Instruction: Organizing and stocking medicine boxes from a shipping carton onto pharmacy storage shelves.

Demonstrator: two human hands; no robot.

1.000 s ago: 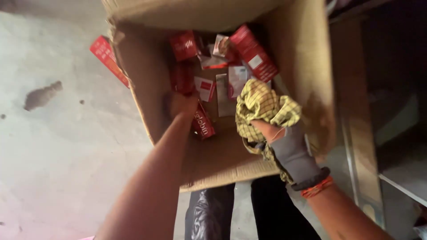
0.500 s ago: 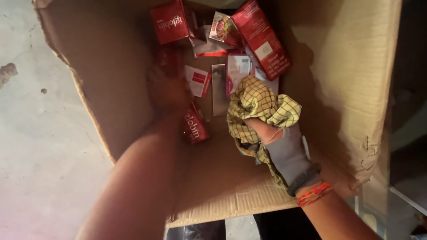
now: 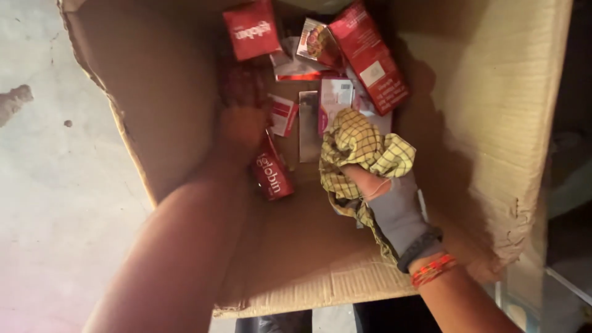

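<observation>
Open cardboard box (image 3: 493,123), seen from above, standing on a pale concrete floor (image 3: 55,203); near flap worn and creased.

Left hand (image 3: 240,129): bare, reaching deep into the box along its left wall, fingers curled about a small red carton (image 3: 270,169) that stands on end against the box bottom. How tight the grasp is cannot be told; the hand is blurred and in shadow.

Right hand (image 3: 388,197): in a grey glove with torn fingertip, red thread bracelet (image 3: 433,269) at the wrist, closed around a bunched yellow checked cloth (image 3: 361,148) held inside the box, right of the small red carton.

Other contents, at the far end of the box: long red carton (image 3: 370,58) lying slantwise; square red carton (image 3: 251,29) to its left; between them loose sachets and small red-and-white packets (image 3: 308,92), heaped.
</observation>
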